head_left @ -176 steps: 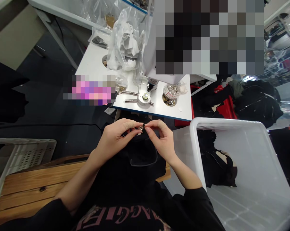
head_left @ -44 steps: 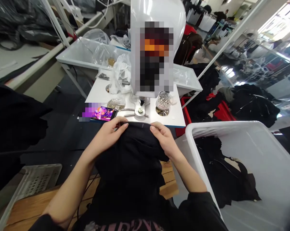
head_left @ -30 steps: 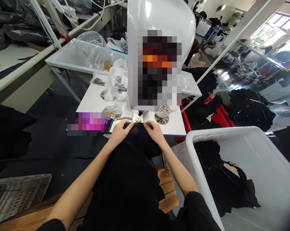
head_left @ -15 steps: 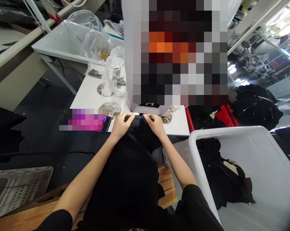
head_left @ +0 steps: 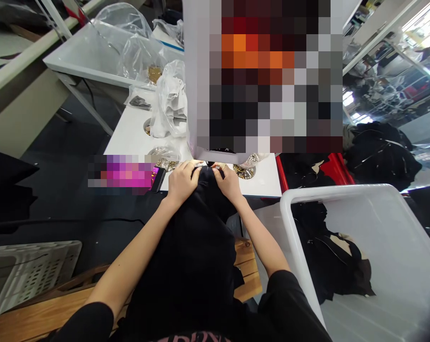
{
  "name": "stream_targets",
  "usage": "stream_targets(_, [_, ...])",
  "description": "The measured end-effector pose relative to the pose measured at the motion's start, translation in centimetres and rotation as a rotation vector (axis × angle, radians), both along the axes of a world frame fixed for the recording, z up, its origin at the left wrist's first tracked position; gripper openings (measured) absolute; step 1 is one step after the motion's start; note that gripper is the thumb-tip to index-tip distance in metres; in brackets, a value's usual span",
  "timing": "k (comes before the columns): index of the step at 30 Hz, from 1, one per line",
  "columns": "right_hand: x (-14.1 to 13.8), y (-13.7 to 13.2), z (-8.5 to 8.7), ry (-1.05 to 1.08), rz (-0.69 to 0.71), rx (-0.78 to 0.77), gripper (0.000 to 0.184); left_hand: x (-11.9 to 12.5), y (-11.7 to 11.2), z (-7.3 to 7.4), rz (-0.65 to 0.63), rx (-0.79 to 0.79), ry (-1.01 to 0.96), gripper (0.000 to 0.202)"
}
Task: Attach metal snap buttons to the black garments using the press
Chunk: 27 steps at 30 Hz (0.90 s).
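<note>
Both hands grip the top edge of the black garment right under the foot of the white machine: the left hand just left of the foot, the right hand just right of it, fingers curled shut on the cloth with the edge drawn between them. From the machine the garment hangs down over the person's lap. It looks soft, limp and light, likely to sag and fold wherever it is not held, so the firmer edge nearest the machine, taken at two points, seems the best hold. On the desk a dish of studs sits just right of the machine and a crumpled bag to its left; a white bin stands well to its right
</note>
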State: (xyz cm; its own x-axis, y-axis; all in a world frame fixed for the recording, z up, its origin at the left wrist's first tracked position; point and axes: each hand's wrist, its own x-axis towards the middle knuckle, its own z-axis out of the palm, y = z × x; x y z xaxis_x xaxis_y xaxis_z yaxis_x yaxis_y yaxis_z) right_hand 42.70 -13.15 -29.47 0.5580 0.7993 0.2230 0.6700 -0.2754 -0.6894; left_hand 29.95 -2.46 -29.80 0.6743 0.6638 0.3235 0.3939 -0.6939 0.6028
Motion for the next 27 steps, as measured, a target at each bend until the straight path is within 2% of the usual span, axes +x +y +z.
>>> stream_targets(3, [0.0,0.0,-0.6,-0.099,0.058,0.064,0.024,-0.2,0.1,-0.4,-0.069,0.059,-0.033,0.032])
stream_targets(9, [0.1,0.0,-1.2,-0.135,0.093,0.111,0.028,-0.7,0.2,-0.6,-0.068,0.148,-0.027,0.031])
stream_targets(19, [1.8,0.8,-0.1,-0.111,0.250,-0.028,0.027,-0.7,0.5,0.1,-0.171,0.170,0.035,0.033])
stream_targets(22, [1.7,0.7,0.2,-0.202,0.238,-0.031,0.027,-0.8,0.6,0.5,-0.230,0.123,-0.003,0.028])
stream_targets(25, [1.6,0.3,0.5,-0.292,0.177,-0.020,0.023,-0.7,0.8,0.7,-0.238,0.115,0.000,0.027])
stream_targets(27, [1.7,0.0,0.5,-0.281,0.190,-0.004,0.023,-0.6,1.0,0.7,-0.233,0.126,0.008,0.024])
